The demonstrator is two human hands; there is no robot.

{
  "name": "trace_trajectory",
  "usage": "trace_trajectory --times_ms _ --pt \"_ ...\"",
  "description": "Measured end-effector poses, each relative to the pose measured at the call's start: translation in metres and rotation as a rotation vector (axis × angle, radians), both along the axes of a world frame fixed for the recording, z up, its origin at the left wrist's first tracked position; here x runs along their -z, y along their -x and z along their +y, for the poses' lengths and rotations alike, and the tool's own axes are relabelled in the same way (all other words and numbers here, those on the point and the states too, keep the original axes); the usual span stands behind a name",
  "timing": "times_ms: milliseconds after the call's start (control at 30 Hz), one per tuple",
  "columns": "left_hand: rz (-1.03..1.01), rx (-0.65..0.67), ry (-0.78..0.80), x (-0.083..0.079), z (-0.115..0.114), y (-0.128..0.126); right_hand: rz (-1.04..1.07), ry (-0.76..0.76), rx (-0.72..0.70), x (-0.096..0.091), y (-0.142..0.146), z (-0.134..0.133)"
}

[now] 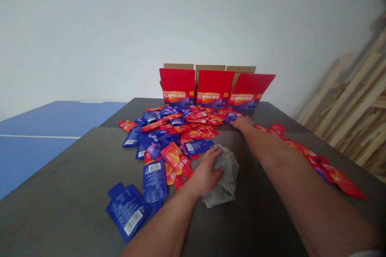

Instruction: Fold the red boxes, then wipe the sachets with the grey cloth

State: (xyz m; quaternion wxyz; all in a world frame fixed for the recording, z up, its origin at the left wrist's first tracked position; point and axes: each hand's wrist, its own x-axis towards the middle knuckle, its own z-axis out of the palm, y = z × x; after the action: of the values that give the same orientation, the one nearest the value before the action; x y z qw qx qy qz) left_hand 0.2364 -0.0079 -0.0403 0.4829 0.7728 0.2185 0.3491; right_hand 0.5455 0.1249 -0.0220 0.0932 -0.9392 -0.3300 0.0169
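Note:
My left hand (206,170) lies on a crumpled grey cloth (224,178) on the dark table (75,192), fingers pressed onto the fabric. My right hand (243,122) is stretched far forward, palm down, at the far edge of a heap of red and blue sachets (175,128), its fingers touching them. Three open red boxes (212,88) stand in a row just beyond that hand.
Loose blue sachets (129,211) lie near the table's front left. A line of red sachets (319,164) runs along the right side behind my right forearm. A blue table (45,128) stands to the left; wooden slats (350,108) lean at the right wall.

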Motion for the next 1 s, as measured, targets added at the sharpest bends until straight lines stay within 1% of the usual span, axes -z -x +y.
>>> trace_trajectory --times_ms 133,233,300,367,467,533,600,667,733,800,867,933,1000 --pt "0.008 -0.007 -0.02 0.0 0.003 -0.001 0.007 -0.081 0.043 -0.004 0.011 -0.016" --pt "0.015 -0.002 -0.025 -0.001 0.005 -0.002 0.016 -0.158 0.045 -0.011 0.022 -0.036" --pt "0.013 0.003 -0.02 -0.003 0.006 -0.002 -0.001 -0.216 -0.01 -0.017 0.034 -0.054" --pt "-0.008 0.001 -0.014 -0.004 0.007 -0.003 -0.02 -0.278 -0.098 -0.023 0.049 -0.077" --pt "-0.1 -0.028 0.054 -0.005 0.011 -0.005 -0.06 -0.417 -0.297 -0.027 0.08 -0.116" --pt "-0.208 -0.105 0.182 -0.006 0.015 -0.007 -0.082 -0.548 -0.474 -0.025 0.102 -0.142" --pt "-0.328 -0.184 0.367 -0.009 0.02 -0.008 -0.087 -0.676 -0.65 -0.018 0.122 -0.164" --pt "-0.481 -0.182 0.602 -0.013 0.024 -0.007 -0.089 -0.761 -0.783 -0.01 0.136 -0.18" --pt "-0.562 -0.051 0.828 -0.019 0.027 -0.003 -0.105 -0.779 -0.876 -0.002 0.143 -0.189" --pt "-0.54 0.072 0.975 -0.026 0.028 0.003 -0.123 -0.733 -0.973 0.004 0.143 -0.192" --pt "-0.446 0.172 1.056 -0.032 0.027 0.009 -0.108 -0.683 -1.06 0.006 0.138 -0.192" --pt "-0.326 0.252 1.112 -0.034 0.025 0.013 -0.08 -0.672 -1.108 0.006 0.132 -0.19" --pt "-0.244 0.25 1.135 -0.034 0.023 0.012 -0.069 -0.67 -1.145 0.006 0.128 -0.189"
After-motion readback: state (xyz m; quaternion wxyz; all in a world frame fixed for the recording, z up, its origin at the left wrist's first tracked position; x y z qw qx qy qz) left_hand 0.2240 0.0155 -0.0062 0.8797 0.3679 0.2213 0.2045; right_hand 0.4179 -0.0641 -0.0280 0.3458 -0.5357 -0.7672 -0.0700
